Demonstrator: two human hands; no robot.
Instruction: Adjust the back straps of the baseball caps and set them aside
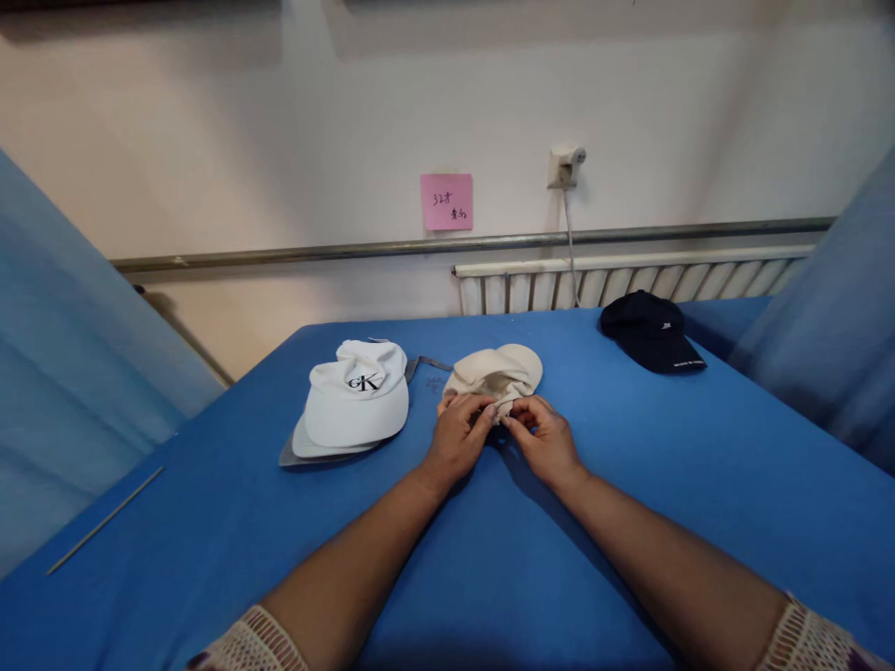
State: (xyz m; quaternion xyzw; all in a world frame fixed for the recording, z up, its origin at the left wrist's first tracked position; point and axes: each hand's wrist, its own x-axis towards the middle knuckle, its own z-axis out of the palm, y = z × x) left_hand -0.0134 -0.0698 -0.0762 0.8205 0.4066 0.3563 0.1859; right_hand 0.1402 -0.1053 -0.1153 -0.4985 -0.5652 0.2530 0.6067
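A beige baseball cap lies in the middle of the blue table, its brim pointing away to the far right and its back edge toward me. My left hand grips that back edge, fingers curled over the fabric. Close beside it, my right hand pinches the same edge between thumb and fingers. The thumbs almost meet at the strap area, whose details my fingers hide. To the left sits a stack of caps, a white cap with black letters on top and a grey brim showing underneath.
A dark navy cap rests at the back right of the blue table. A thin stick lies at the left. Behind are a radiator, a metal rail and a plugged socket. Blue curtains hang at both sides.
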